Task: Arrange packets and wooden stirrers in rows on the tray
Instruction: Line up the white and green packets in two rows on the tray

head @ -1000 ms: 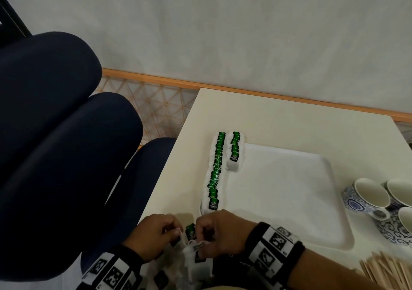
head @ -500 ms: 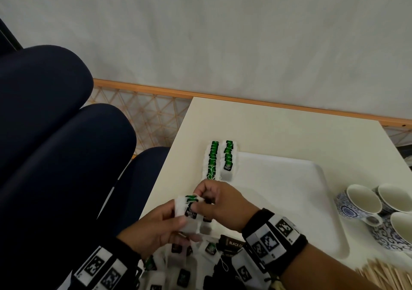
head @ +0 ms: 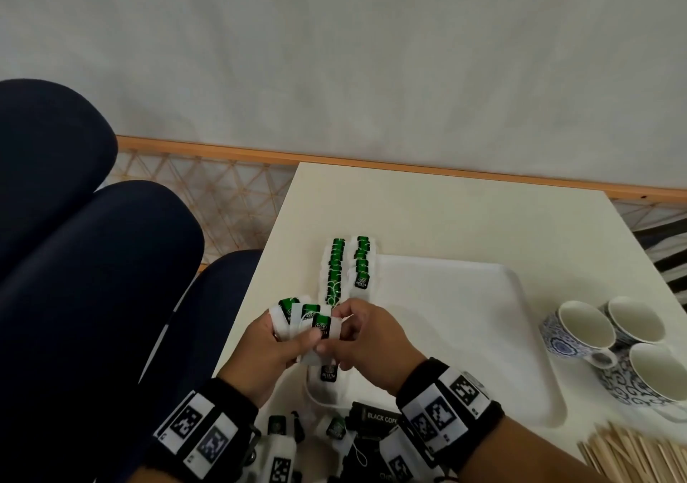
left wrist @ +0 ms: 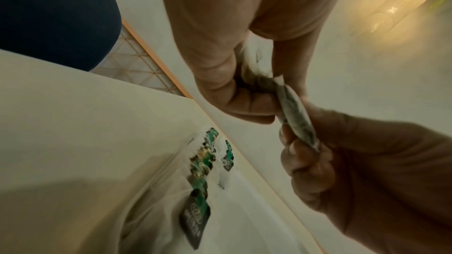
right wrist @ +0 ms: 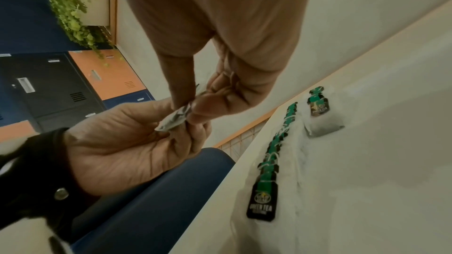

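A white tray (head: 464, 334) lies on the cream table. Two rows of green tea packets (head: 336, 270) run along its left edge, the second row (head: 361, 263) shorter. My left hand (head: 277, 348) holds a fanned bunch of packets (head: 306, 321) above the tray's near-left corner. My right hand (head: 353, 334) pinches the front packet (head: 322, 328) of that bunch. In the left wrist view the pinched packet (left wrist: 294, 117) sits between both hands' fingertips; the right wrist view shows the same packets (right wrist: 175, 118) edge-on. Wooden stirrers (head: 639, 453) lie at the near right.
Several blue-patterned cups (head: 613, 341) stand right of the tray. Loose packets (head: 334, 427), including a black coffee one (head: 375, 415), lie at the table's near edge. A dark blue chair (head: 93, 278) stands left of the table.
Both hands rose from the loose pile at the near edge with a bunch of packets and now hold it above the tray's near-left corner, fanned wider.
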`<state>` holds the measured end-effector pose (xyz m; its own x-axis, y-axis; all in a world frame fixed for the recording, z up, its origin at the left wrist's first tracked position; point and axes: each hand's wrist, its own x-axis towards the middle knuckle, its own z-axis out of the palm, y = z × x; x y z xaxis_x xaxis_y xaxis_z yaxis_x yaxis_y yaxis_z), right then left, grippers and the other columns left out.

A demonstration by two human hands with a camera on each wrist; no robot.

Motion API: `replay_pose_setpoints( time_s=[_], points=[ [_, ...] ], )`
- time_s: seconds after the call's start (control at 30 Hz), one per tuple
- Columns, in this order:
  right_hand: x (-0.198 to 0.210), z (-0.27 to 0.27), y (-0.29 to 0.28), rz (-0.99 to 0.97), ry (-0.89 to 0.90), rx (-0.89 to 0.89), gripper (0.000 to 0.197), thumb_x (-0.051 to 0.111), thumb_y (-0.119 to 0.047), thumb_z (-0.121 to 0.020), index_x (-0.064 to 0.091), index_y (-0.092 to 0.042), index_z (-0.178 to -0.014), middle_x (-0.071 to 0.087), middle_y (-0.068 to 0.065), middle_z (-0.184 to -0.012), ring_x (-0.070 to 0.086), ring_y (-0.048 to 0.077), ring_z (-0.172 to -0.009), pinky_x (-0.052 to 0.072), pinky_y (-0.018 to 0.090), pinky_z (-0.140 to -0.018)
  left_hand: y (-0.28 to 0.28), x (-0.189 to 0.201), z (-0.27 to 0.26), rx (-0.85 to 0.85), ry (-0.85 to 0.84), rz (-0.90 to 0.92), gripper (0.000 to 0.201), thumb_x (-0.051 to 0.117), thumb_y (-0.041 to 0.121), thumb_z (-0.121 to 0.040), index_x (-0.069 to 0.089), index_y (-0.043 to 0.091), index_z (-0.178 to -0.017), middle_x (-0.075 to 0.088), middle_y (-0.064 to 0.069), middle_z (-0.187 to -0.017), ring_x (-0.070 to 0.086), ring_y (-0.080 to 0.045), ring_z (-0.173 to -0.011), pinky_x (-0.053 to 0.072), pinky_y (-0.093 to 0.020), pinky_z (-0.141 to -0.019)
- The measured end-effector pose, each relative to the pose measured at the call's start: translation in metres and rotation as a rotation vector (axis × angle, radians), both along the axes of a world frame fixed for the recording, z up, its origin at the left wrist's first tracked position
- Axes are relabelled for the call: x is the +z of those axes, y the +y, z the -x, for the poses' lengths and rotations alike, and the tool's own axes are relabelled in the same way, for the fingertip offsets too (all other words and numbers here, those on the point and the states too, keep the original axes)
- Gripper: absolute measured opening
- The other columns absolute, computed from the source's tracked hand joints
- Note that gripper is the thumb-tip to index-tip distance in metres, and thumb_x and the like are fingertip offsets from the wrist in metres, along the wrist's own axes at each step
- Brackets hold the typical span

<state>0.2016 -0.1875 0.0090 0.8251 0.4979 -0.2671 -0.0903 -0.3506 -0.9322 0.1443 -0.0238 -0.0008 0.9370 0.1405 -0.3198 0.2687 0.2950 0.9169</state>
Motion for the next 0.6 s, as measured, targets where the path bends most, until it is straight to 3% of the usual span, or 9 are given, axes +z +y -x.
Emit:
replay_pose_setpoints(
  time_s=[0.1, 0.23, 0.3, 0.4, 0.53, 0.6],
  points=[
    [-0.002, -0.005, -0.004, -0.043, 0.026, -0.056, 0.021, 0.081, -0.013, -0.075, 0.063, -0.013, -0.085, 0.067, 0.014, -0.074, 0.059, 0.010, -0.052, 0.048, 0.021, -0.052, -0.003, 0.003, -0.005, 0.011, 0.016, 0.089, 0.030, 0.055, 0.007, -0.088, 0.059, -0.002, -0.116, 0.069, -0.023, -0.110, 0.067, -0.035, -0.098, 0.057, -0.042, -0.078],
    [-0.005, -0.012, -0.009, -0.084, 0.041, -0.101, 0.017, 0.076, -0.014, -0.081, 0.061, -0.008, -0.080, 0.070, 0.017, -0.073, 0.065, 0.017, -0.060, 0.050, 0.024, -0.054, -0.003, 0.000, -0.013, 0.053, 0.066, 0.120, 0.030, 0.042, 0.004, -0.097, 0.057, -0.003, -0.121, 0.066, -0.022, -0.116, 0.060, -0.041, -0.110, 0.045, -0.055, -0.097],
    [-0.005, -0.015, -0.011, -0.092, 0.034, -0.108, 0.016, 0.075, -0.014, -0.083, 0.060, -0.009, -0.078, 0.070, 0.014, -0.071, 0.065, 0.015, -0.060, 0.048, 0.021, -0.053, -0.002, -0.002, -0.017, 0.090, 0.076, 0.085, 0.026, 0.043, 0.003, -0.097, 0.058, -0.003, -0.118, 0.067, -0.022, -0.113, 0.063, -0.038, -0.104, 0.050, -0.049, -0.090],
    [-0.007, -0.028, -0.018, -0.051, 0.010, -0.143, 0.016, 0.073, -0.017, -0.085, 0.059, -0.014, -0.078, 0.069, 0.003, -0.068, 0.064, 0.011, -0.059, 0.047, 0.020, -0.055, 0.001, -0.007, -0.022, 0.161, 0.090, 0.052, 0.019, 0.045, 0.002, -0.097, 0.062, 0.003, -0.106, 0.071, -0.014, -0.102, 0.068, -0.023, -0.084, 0.059, -0.030, -0.064],
    [-0.034, -0.060, -0.030, 0.218, -0.072, -0.266, 0.012, 0.070, -0.024, -0.087, 0.061, -0.022, -0.078, 0.071, 0.001, -0.082, 0.068, 0.016, -0.075, 0.050, 0.027, -0.063, 0.008, -0.010, -0.023, 0.190, 0.108, 0.018, 0.020, 0.045, 0.001, -0.097, 0.063, 0.008, -0.103, 0.069, -0.010, -0.104, 0.065, -0.022, -0.088, 0.056, -0.032, -0.069],
    [-0.048, -0.071, -0.033, 0.375, -0.116, -0.268, 0.009, 0.067, -0.026, -0.087, 0.065, -0.019, -0.082, 0.071, 0.004, -0.086, 0.065, 0.022, -0.083, 0.052, 0.031, -0.071, 0.009, -0.011, -0.022, 0.196, 0.113, 0.008, 0.021, 0.045, 0.000, -0.097, 0.063, 0.009, -0.103, 0.069, -0.009, -0.105, 0.064, -0.023, -0.090, 0.056, -0.034, -0.072]
  ],
)
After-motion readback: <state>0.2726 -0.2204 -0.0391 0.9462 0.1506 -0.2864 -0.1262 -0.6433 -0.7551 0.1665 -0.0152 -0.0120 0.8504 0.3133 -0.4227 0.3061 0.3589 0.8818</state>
